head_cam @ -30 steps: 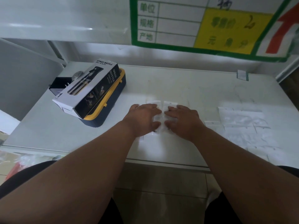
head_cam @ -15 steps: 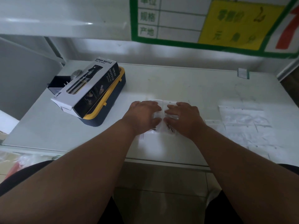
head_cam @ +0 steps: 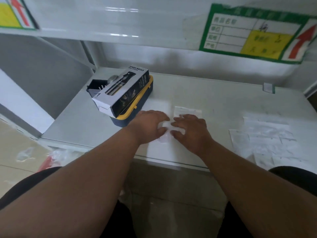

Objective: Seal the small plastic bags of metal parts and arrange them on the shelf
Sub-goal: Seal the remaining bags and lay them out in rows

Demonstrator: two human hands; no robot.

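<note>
bags (head_cam: 167, 125): clear plastic | shelf (head_cam: 214, 97): smooth, painted | box (head_cam: 123, 90): glossy cardboard

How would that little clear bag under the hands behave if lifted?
Probably floppy: the small plastic bag is thin film lying flat beneath both hands. It may sag toward whatever parts are inside, which I cannot see. The smooth shelf suggests it slides easily.

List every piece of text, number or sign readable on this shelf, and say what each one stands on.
"SPRAY BOTTLE": top face of the black-and-white carton, with a smaller line below it too blurred to read.
"1": white end panel of the same carton.
Side print on the carton: too blurred to read.
Green-bordered shelf sign: a red arrow shows, but the characters and handwriting are blurred and unreadable.
Small plastic bags: print too faint to read.
</note>
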